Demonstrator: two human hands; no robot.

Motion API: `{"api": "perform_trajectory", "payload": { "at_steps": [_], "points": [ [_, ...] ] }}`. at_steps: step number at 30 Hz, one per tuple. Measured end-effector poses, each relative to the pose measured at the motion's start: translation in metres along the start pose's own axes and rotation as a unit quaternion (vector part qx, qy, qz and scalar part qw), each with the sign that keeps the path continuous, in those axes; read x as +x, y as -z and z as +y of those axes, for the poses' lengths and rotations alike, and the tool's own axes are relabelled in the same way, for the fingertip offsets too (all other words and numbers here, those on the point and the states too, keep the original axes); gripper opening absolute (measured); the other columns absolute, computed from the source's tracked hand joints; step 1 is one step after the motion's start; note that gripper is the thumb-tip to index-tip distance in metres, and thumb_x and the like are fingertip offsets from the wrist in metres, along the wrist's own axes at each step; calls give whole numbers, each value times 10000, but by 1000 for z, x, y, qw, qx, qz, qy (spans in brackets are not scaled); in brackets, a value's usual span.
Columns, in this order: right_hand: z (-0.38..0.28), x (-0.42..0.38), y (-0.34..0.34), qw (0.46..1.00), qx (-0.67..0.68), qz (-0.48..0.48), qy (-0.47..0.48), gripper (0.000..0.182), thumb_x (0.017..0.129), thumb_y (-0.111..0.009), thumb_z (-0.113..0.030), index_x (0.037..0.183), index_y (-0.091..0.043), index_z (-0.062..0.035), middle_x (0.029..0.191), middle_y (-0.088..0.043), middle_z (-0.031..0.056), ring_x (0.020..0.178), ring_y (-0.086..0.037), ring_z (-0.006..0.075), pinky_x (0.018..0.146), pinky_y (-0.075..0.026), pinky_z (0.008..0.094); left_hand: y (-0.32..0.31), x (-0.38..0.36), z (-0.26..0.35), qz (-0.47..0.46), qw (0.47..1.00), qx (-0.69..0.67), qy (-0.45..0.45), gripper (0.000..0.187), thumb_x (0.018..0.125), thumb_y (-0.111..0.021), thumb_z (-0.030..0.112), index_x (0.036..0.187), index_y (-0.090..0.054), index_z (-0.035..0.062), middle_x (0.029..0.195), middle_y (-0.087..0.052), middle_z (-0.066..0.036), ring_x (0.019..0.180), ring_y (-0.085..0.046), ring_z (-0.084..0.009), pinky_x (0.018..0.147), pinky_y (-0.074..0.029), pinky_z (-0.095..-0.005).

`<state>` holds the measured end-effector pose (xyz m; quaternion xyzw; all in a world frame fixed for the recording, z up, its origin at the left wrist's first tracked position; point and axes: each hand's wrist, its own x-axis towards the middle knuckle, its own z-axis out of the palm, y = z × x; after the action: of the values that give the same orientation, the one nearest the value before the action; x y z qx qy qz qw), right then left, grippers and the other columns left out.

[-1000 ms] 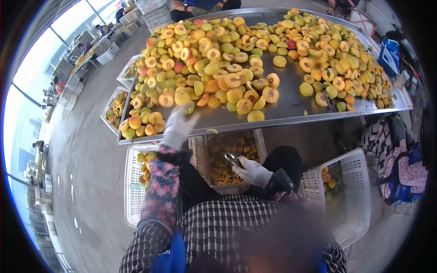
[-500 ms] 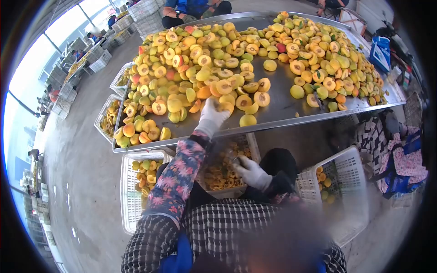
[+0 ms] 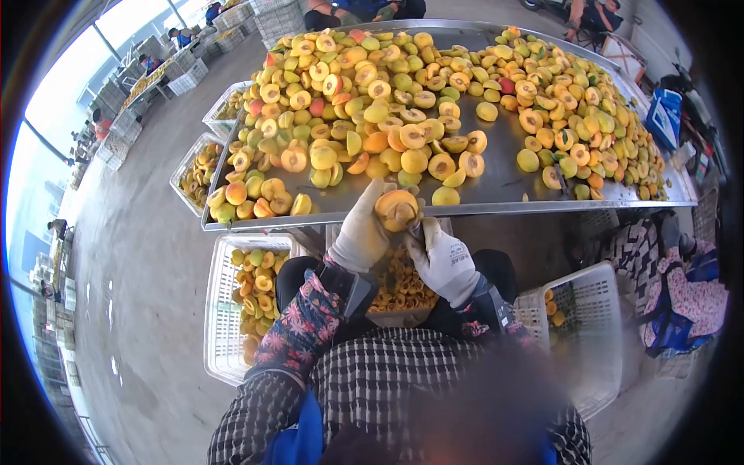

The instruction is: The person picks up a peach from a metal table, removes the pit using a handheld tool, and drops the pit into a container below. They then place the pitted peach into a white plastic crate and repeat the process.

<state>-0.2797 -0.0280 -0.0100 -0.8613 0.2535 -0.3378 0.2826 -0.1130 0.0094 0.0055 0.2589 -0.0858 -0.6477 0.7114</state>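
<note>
In front of the metal table's near edge, my left hand (image 3: 363,232), in a white glove, is closed around a yellow peach half (image 3: 397,209) with its cut face turned up. My right hand (image 3: 447,262), also gloved, is closed on a small dark tool (image 3: 418,230) whose end is right at the fruit's lower edge; the fingers hide most of it. Just beyond both hands lies a heap of halved peaches (image 3: 372,112) on the metal table (image 3: 504,178). Below the hands, a crate holds small cut pieces (image 3: 404,287) between my knees.
A white crate (image 3: 220,310) with peach halves stands at my left, another white crate (image 3: 593,333) with a few at my right. More filled crates (image 3: 180,174) line the table's left end. A second peach heap (image 3: 581,116) covers the table's right side. A person (image 3: 364,12) sits across the table.
My left hand has drawn back from the heap with a peach half. My right hand has risen from over the lower crate to meet it. The view has shifted slightly.
</note>
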Motion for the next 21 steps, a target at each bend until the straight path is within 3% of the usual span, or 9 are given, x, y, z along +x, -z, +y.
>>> {"api": "perform_trajectory", "payload": {
  "at_steps": [4, 9, 12, 13, 15, 17, 18, 21],
  "points": [
    [-2, -6, 1, 995, -46, -76, -53, 262, 923, -565, -183, 1081, -443, -14, 786, -607, 251, 759, -597, 470, 626, -462, 516, 0, -2, -3, 53, 997, 61, -10, 364, 979, -541, 371, 1136, -469, 51, 1135, -594, -190, 1003, -622, -378, 805, -558, -442],
    [-3, -10, -14, 995, 27, -58, -83, 320, 928, -565, -268, 1062, -454, 1, 794, -638, 251, 722, -624, 439, 610, -479, 520, -10, -8, -31, 70, 979, 105, -160, 315, 990, -528, 328, 1098, -530, 31, 1087, -599, -144, 955, -631, -294, 805, -557, -400],
    [1, -9, -5, 991, 23, -106, -77, 338, 919, -577, -285, 1062, -453, -4, 813, -643, 245, 738, -630, 432, 624, -487, 508, -8, -12, -34, 75, 981, 85, -159, 341, 984, -532, 309, 1168, -521, 21, 1110, -598, -138, 985, -631, -276, 826, -551, -385],
    [4, -6, 2, 988, 9, -134, -75, 343, 915, -583, -288, 1062, -453, -6, 820, -645, 242, 745, -633, 429, 629, -490, 502, -3, -12, -32, 30, 951, 238, -196, 348, 981, -530, 301, 1179, -520, 15, 1118, -597, -139, 997, -629, -278, 832, -549, -388],
    [14, -2, 16, 986, -27, -165, -24, 335, 910, -589, -277, 1062, -454, -11, 824, -645, 233, 761, -636, 422, 641, -495, 488, 10, -15, -22, -65, 814, 520, -253, 362, 976, -525, 285, 1203, -518, 3, 1135, -596, -141, 1021, -627, -280, 844, -546, -395],
    [18, -1, 20, 979, -67, -190, 1, 319, 894, -605, -241, 1065, -457, -16, 824, -644, 220, 786, -641, 408, 656, -501, 467, 4, -17, -10, -29, 957, 279, -77, 371, 969, -523, 279, 1207, -521, -6, 1148, -595, -143, 1037, -626, -281, 832, -547, -373],
    [19, -4, 18, 982, -52, -181, 1, 324, 894, -602, -236, 1077, -455, -12, 826, -643, 225, 787, -640, 411, 659, -500, 470, 0, -17, -7, -8, 989, 145, 19, 375, 966, -521, 276, 1209, -523, -10, 1154, -595, -145, 1045, -625, -281, 826, -548, -362],
    [16, -12, 7, 986, 32, -164, -18, 345, 896, -592, -221, 1117, -448, 2, 834, -639, 243, 794, -634, 421, 670, -497, 479, 5, -15, -10, -2, 981, 193, -2, 374, 982, -493, 293, 1188, -539, -15, 1128, -610, -147, 1025, -634, -286, 791, -552, -335]
  ]
}}
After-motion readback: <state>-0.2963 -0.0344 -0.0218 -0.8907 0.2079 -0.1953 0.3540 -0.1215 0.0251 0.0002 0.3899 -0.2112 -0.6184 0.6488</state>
